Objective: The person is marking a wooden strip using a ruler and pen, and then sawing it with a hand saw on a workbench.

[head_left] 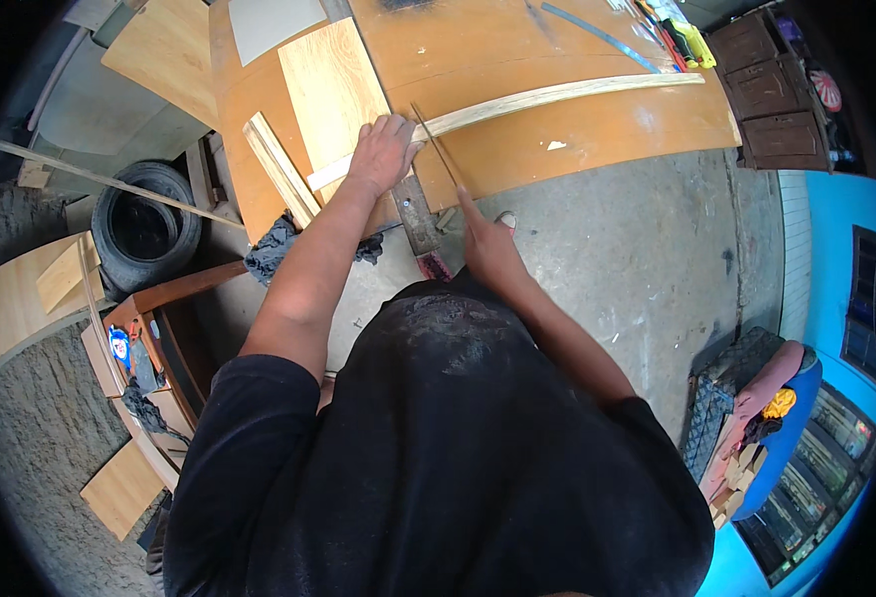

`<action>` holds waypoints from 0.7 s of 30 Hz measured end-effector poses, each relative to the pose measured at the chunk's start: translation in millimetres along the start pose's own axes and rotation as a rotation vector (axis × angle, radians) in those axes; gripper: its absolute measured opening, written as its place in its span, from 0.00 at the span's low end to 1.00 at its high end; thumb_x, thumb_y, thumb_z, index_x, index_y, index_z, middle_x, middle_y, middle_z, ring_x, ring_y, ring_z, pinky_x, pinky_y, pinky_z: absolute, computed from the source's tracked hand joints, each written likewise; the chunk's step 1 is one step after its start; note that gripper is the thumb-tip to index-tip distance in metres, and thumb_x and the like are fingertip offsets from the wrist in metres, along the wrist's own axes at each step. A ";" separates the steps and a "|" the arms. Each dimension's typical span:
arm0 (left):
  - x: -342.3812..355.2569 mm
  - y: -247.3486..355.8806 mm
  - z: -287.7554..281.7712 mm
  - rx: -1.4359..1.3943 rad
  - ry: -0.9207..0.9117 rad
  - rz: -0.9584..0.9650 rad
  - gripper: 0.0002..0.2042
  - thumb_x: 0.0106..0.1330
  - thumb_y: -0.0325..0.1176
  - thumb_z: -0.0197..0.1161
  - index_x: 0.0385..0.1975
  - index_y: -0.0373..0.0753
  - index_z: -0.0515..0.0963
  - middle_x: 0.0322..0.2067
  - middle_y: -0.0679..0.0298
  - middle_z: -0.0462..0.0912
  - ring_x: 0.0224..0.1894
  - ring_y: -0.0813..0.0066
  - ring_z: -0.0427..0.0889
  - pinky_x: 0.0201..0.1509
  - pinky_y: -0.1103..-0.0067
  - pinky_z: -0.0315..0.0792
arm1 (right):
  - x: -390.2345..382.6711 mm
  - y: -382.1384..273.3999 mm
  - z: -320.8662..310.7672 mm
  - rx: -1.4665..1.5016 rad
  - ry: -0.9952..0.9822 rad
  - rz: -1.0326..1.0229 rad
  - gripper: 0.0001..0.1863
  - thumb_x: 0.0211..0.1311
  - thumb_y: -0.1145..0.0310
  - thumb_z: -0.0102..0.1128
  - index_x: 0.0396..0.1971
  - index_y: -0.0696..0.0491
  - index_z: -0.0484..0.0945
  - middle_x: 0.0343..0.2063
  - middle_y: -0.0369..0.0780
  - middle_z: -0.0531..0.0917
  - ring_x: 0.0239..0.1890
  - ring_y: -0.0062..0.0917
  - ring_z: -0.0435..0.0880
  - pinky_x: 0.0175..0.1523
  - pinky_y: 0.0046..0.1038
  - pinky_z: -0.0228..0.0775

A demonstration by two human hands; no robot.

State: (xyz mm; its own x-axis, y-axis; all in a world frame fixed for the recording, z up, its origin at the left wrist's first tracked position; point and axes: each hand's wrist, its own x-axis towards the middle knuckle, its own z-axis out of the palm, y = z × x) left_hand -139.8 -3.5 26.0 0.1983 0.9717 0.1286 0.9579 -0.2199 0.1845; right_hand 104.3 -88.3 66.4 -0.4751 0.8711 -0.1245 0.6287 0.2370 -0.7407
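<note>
An orange-brown bench (597, 129) stands over a concrete floor. Across it lies a long pale strip (557, 98); the left hand (383, 151) presses flat on its near end, steadying it, while the right hand (486, 244), fingers closed, holds a thin stick (436, 149) angled against the strip.

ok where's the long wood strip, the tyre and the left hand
long wood strip (557, 96), head view, middle of its pale top face
tyre (181, 214), head view, right side of the black rubber wall
left hand (383, 149), head view, back of the hand
</note>
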 end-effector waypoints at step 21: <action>6.8 -3.1 4.4 -0.055 0.000 0.053 0.18 0.67 0.43 0.61 0.51 0.40 0.77 0.46 0.59 0.76 0.54 0.60 0.73 0.56 0.66 0.67 | 66.6 9.3 20.8 0.054 0.090 -0.055 0.32 0.67 0.75 0.46 0.72 0.56 0.58 0.27 0.63 0.79 0.31 0.60 0.79 0.42 0.54 0.69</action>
State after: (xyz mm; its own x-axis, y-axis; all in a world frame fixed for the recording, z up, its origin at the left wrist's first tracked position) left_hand -140.6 4.1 22.0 0.2482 0.9586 0.1396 0.9332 -0.2752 0.2310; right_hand 65.7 -37.0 37.5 -0.4497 0.8929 -0.0246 0.5681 0.2646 -0.7793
